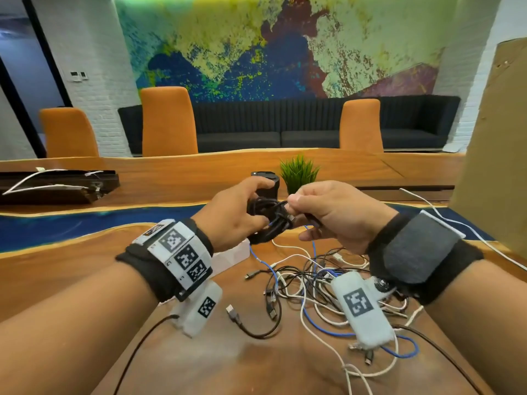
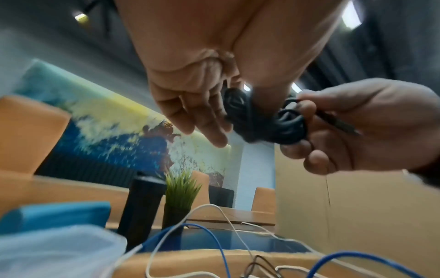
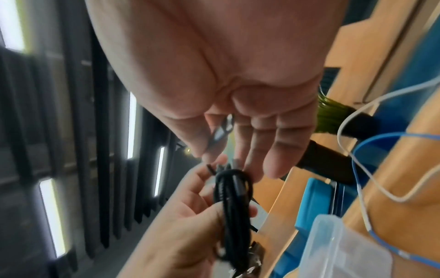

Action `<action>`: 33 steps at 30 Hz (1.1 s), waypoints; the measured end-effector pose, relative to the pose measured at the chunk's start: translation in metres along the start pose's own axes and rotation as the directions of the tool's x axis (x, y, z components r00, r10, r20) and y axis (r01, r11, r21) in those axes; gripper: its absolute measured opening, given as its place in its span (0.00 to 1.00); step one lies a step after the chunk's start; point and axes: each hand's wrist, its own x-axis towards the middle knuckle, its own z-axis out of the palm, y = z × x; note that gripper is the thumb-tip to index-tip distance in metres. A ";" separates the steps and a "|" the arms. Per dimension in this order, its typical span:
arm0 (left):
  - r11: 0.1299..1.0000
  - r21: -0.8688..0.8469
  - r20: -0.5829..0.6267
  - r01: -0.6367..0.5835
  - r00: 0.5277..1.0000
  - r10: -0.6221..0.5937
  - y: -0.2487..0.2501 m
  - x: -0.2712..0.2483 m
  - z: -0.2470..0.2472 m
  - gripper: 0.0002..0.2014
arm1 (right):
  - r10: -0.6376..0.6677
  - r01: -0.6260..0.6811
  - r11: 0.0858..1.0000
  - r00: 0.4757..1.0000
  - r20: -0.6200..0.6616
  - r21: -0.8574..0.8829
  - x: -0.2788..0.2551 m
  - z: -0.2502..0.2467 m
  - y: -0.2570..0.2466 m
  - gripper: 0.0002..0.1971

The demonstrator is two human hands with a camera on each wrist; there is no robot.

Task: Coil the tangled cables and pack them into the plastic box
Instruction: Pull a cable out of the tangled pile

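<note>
A black cable, wound into a coil [image 1: 269, 223], hangs above the wooden table [image 1: 199, 360]. My left hand [image 1: 245, 208] grips the coil between thumb and fingers. My right hand [image 1: 298, 208] pinches the cable's loose end at the coil, and its plug [image 3: 220, 131] lies across the palm. The right wrist view shows the coil [image 3: 234, 203] upright in the left hand's fingers [image 3: 190, 222]. Below the hands lies a tangle of white, black and blue cables [image 1: 313, 283]. The translucent plastic box [image 1: 231, 259] stands on the table, partly hidden by my left wrist.
A black cup [image 1: 268, 181] and a small green plant [image 1: 298, 172] stand just behind the hands. A tall cardboard sheet [image 1: 493, 166] rises at the right. A dark tray with white cables [image 1: 57, 183] lies far left. Orange chairs [image 1: 168, 121] line the far edge.
</note>
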 end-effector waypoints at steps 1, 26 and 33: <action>0.997 0.068 0.002 -0.047 0.999 0.047 0.004 0.000 -0.001 0.24 | -0.011 0.013 0.998 1.000 0.021 -0.061 0.000 0.000 -0.001 0.09; 0.786 -0.571 -0.208 -0.235 0.968 0.139 0.015 -0.003 0.011 0.09 | -0.184 0.055 0.776 0.973 0.142 0.628 -0.008 -0.017 0.012 0.15; 0.793 -0.501 -0.290 -0.347 0.930 0.224 0.021 -0.008 0.001 0.08 | -0.242 0.097 0.685 0.965 0.099 0.722 -0.008 -0.016 0.010 0.17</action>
